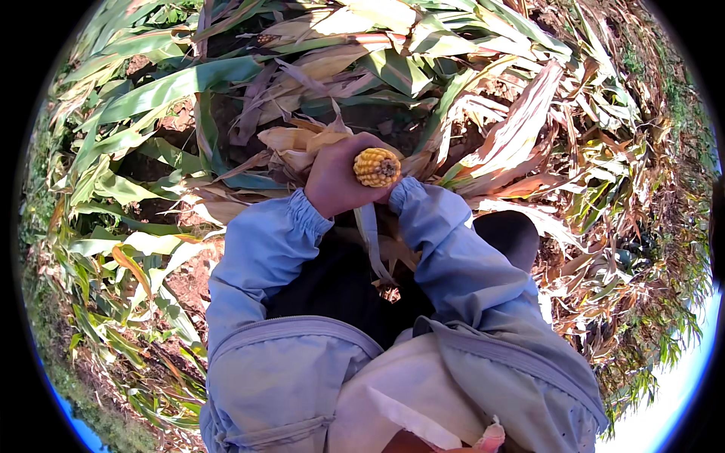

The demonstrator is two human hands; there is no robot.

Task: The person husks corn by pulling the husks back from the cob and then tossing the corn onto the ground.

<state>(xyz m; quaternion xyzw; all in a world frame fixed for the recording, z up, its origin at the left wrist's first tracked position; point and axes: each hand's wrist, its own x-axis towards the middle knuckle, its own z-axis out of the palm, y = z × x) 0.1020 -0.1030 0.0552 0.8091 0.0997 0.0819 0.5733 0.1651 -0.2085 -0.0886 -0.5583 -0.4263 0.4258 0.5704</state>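
My left hand is wrapped around a yellow corn ear, whose kernelled tip points up toward me. Only a sliver of my right hand shows beneath the ear, close to its cuff; its fingers are hidden. Pale, dry husk leaves spread out just beyond my left hand. Below the hands a long husk strip hangs down between my forearms. The lower part of the ear is out of sight behind the left hand.
Cut corn stalks and green leaves cover the ground ahead and to the left. A large dry husk rises at the right, near my dark-clad knee. Reddish soil shows through the litter.
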